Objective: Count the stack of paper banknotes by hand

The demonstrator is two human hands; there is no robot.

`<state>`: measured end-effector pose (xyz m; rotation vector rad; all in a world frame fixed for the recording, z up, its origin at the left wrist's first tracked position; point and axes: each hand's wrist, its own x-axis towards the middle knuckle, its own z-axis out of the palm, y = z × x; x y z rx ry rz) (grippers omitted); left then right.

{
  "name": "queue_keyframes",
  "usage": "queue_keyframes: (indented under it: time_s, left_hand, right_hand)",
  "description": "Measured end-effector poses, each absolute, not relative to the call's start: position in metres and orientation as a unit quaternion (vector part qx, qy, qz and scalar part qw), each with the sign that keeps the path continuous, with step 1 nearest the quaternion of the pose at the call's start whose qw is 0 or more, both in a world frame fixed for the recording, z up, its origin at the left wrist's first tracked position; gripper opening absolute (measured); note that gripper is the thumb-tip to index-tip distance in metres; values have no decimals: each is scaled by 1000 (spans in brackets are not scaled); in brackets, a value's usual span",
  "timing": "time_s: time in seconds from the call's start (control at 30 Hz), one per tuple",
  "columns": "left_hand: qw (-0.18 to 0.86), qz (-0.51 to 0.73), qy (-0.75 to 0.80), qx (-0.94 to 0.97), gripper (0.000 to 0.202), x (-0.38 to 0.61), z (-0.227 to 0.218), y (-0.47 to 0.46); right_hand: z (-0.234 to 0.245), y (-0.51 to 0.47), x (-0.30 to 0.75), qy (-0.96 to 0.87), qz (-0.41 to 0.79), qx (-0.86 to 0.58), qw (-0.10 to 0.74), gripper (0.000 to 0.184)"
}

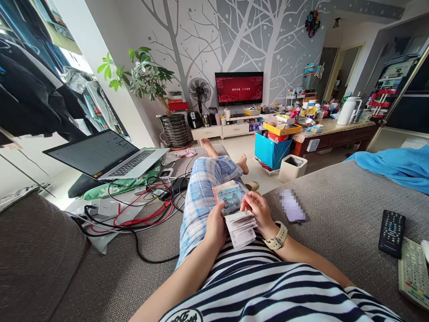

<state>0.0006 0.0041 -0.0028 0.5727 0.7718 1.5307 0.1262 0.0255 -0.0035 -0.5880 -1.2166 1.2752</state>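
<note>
A stack of banknotes (228,198), a bluish one in front of pinkish ones, stands up from my left hand (216,226). My left thumb presses on its lower left corner. Below, several pale folded ends (240,229) with dark print fan out over my lap; I cannot tell whether they belong to the same notes. My right hand (258,210), with a cream watch (279,236) on its wrist, has its fingers pinched together at the right edge of the notes. Both hands rest above my striped shirt (268,286) and checked trousers (204,188).
On the sofa to the left are an open laptop (110,154) and tangled cables (157,210). A blurred-out phone (292,205), a black remote (392,232) and a pale remote (414,268) lie to the right. Beyond stand a bin (292,169), a blue box (272,151) and a cluttered table (355,129).
</note>
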Motion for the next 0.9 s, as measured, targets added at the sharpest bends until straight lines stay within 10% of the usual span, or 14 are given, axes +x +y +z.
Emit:
queue_keyframes:
  time_s: [0.9]
  left_hand:
    - [597, 654, 386, 260, 29, -1, -2, -1]
  right_hand:
    - [-11, 36, 127, -515, 478, -358, 615, 31]
